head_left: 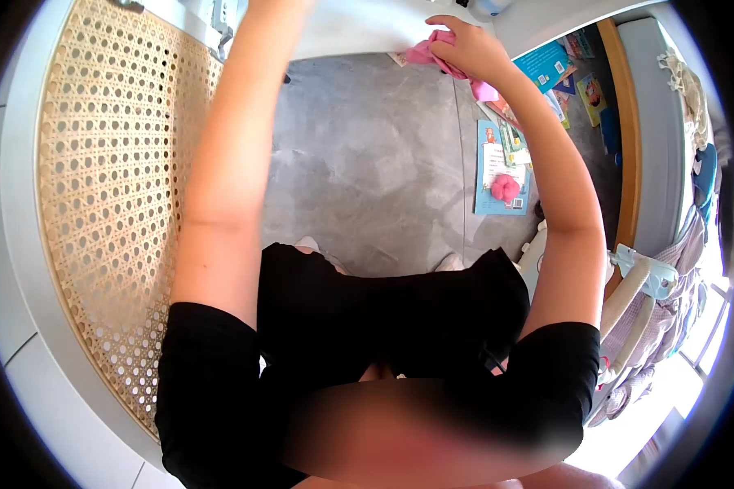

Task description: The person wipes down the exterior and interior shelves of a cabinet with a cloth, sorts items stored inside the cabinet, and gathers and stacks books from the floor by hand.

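A bright pink cloth (422, 54) is gripped in my right hand (469, 53) near the top of the view. Part of it hangs below my palm, while my index finger stretches out to the left. My right hand is at the edge of a white surface (359, 33). My left forearm (232, 155) reaches up past the top edge of the picture, so the left hand itself is out of sight.
A cane-webbed door panel (110, 163) stands at left. Below right, a light-blue book (487, 191) lies on the grey floor (367, 163) with a pink puffy object (505, 188) on it. Several books (544, 65) lie farther back. Clothes (673, 253) hang at right.
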### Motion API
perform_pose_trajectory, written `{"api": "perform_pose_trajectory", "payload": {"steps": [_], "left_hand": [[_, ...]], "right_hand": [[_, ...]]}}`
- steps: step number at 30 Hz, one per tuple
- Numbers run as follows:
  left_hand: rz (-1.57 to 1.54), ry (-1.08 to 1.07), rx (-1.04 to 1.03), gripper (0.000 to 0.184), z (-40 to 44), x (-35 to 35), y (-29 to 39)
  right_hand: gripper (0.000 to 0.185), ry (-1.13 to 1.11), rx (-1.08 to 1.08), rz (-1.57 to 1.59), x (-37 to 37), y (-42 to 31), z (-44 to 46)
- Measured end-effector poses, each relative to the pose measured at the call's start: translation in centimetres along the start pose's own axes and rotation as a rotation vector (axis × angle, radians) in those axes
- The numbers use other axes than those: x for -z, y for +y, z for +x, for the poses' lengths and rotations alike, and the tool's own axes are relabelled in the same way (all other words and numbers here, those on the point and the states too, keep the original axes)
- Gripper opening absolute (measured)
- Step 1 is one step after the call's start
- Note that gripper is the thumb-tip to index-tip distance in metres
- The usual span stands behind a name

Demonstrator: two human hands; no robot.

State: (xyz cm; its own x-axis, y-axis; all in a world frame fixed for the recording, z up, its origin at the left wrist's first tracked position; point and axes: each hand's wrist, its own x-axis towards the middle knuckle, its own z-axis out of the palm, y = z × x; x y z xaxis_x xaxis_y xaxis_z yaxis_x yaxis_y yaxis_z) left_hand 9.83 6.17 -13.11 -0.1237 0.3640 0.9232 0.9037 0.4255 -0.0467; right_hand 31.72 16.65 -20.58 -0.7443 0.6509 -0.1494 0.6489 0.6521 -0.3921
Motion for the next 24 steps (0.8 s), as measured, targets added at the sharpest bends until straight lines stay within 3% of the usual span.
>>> {"api": "perform_pose_trajectory", "payload": {"steps": [2,4,5,7,9,10,12,14,16,19,21,22,23,24], "left_hand": [[-0.553,-0.152,0.204,0.039,0.3,5.8,2.3],[-0.643,-0.34,0.162,0.029,-0.7,8.5,3.3],[-0.449,-0.442,0.022,0.029,-2.2,9.1,3.0],[-0.964,-1.153,0.264,0.051,-3.3,11.9,2.9],[-1.118,-1.674,-0.09,0.053,-5.5,13.1,1.6],[-1.06,-1.946,-0.168,0.067,-6.6,13.9,1.6],[-0.841,-2.186,-0.188,0.084,-8.5,15.8,2.7],[-0.725,-2.344,-0.28,0.082,-8.7,17.2,3.6],[-0.729,-2.299,-0.391,0.063,-8.1,18.5,4.3],[-1.28,-2.137,-0.283,0.037,-12.0,18.3,4.0],[-1.243,-1.882,0.177,0.022,-12.3,17.6,4.5],[-1.007,-1.647,0.291,0.02,-12.2,15.9,4.8],[-0.775,-1.266,0.478,0.02,-14.8,13.6,4.5],[-0.651,-1.163,0.424,0.017,-15.4,10.4,4.1]], "right_hand": [[0.052,0.077,0.007,0.034,0.4,1.2,0.4],[0.053,0.124,0.004,0.083,0.8,2.1,0.7],[0.053,0.13,0.001,0.115,1.2,2.2,1.0],[0.052,0.143,0.02,0.15,1.4,2.4,1.5],[0.051,0.114,0.077,0.182,0.9,2.8,1.5],[0.05,0.104,0.111,0.19,0.9,2.9,1.5],[0.049,0.033,0.1,0.193,1.1,2.5,1.0],[0.05,-0.036,0.082,0.199,1.6,2.7,0.5],[0.052,-0.102,0.06,0.219,1.7,3.0,0.1],[0.047,-0.057,0.103,0.28,1.4,4.0,-0.4],[0.043,-0.019,0.107,0.325,1.3,4.5,-0.9],[0.044,-0.015,0.098,0.347,1.3,4.7,-1.0],[0.045,-0.016,0.087,0.368,1.3,5.0,-1.0],[0.046,-0.018,0.072,0.388,1.4,5.1,-1.3]]}}
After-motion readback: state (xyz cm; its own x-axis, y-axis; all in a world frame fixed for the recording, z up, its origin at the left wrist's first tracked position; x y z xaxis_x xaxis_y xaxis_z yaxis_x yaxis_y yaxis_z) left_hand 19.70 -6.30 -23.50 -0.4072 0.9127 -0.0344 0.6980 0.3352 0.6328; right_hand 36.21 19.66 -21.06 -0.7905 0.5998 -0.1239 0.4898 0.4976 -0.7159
